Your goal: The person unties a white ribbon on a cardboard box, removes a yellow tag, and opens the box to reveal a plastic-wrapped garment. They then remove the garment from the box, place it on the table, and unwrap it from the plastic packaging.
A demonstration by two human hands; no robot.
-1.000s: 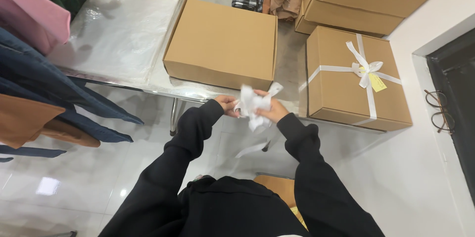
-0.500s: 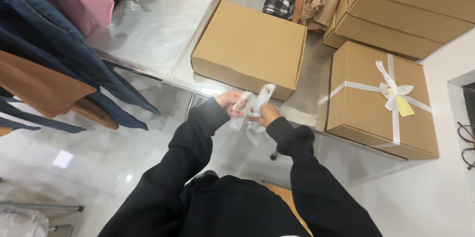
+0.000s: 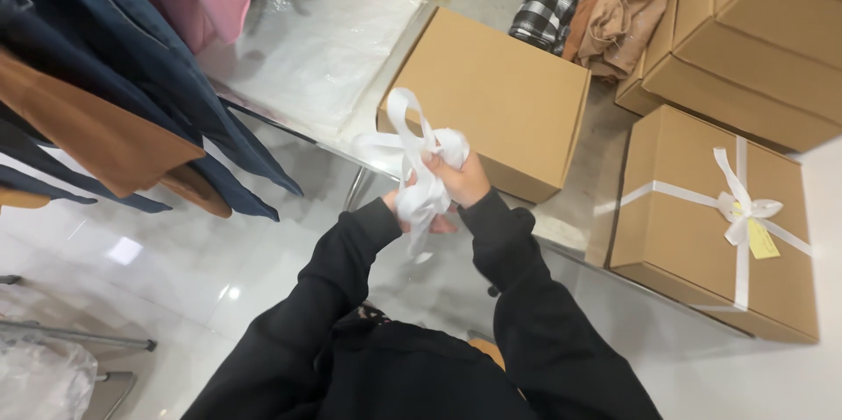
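Both my hands hold a bunch of white ribbon (image 3: 419,157) in front of my chest, just short of the table edge. My right hand (image 3: 460,180) grips the upper part of the bunch, with a loop sticking up above the fingers. My left hand (image 3: 405,210) is mostly hidden under the ribbon and holds its lower part, a tail hanging down. Just beyond my hands lies a plain closed cardboard box (image 3: 491,96). To the right sits a cardboard box tied with white ribbon (image 3: 702,218), a bow and a yellow tag on top.
More cardboard boxes (image 3: 745,34) are stacked at the back right. Folded checked and tan cloths (image 3: 588,8) lie behind the plain box. Clear plastic sheets (image 3: 316,43) cover the table's left part. Hanging garments (image 3: 105,96) fill the left side over a glossy white floor.
The view has swung left and nearer to the table. My hands have lifted a little with the ribbon, and a loop now stands up above my right hand.
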